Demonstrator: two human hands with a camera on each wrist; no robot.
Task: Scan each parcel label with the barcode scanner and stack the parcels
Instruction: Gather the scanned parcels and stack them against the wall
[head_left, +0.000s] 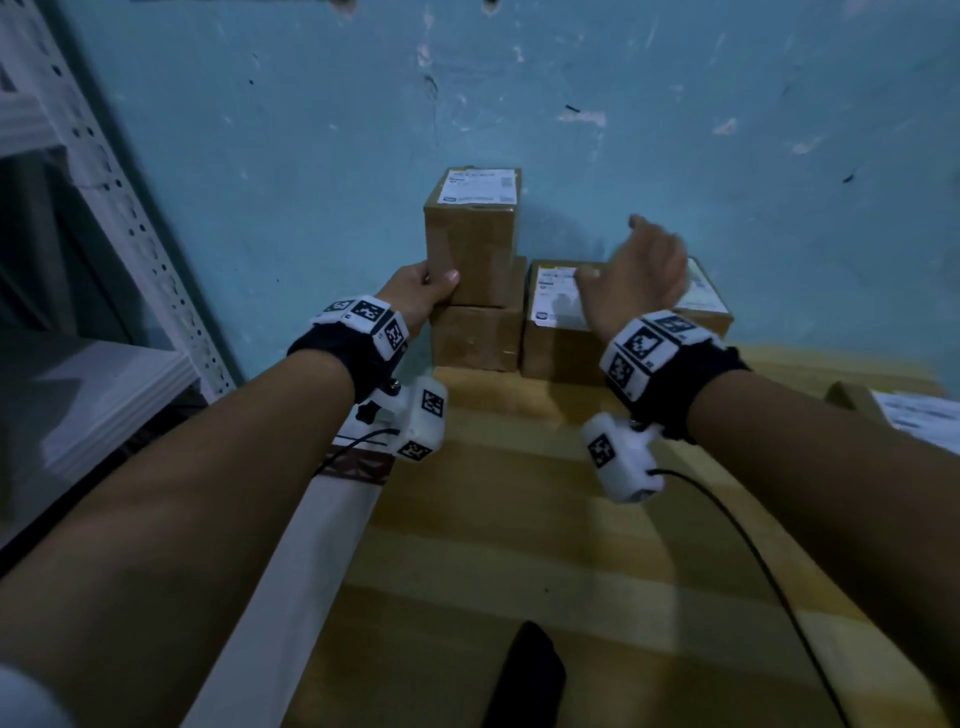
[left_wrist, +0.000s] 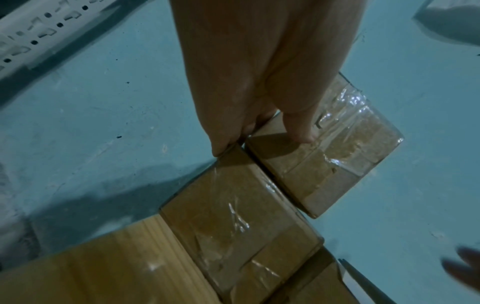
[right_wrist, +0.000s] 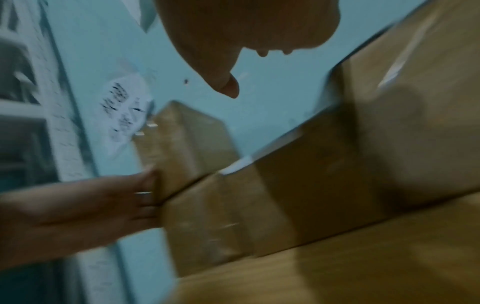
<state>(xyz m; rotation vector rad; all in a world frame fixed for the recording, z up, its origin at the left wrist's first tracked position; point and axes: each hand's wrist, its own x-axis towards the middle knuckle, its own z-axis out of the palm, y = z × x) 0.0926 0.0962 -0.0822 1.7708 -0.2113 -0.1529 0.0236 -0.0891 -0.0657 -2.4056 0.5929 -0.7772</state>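
A scuffed teal wall (head_left: 675, 130) was seen dimly lit; a white perforated shelf rack (head_left: 104, 171) was set left of the wooden counter (head_left: 519, 519).

Both my forearms reach forward, each wrist in a black band with white marker blocks. My left hand (head_left: 423, 293) grips a corner, thumb in front, fingers curled behind. My right hand (head_left: 641, 275) hangs raised and loose, holding nothing.
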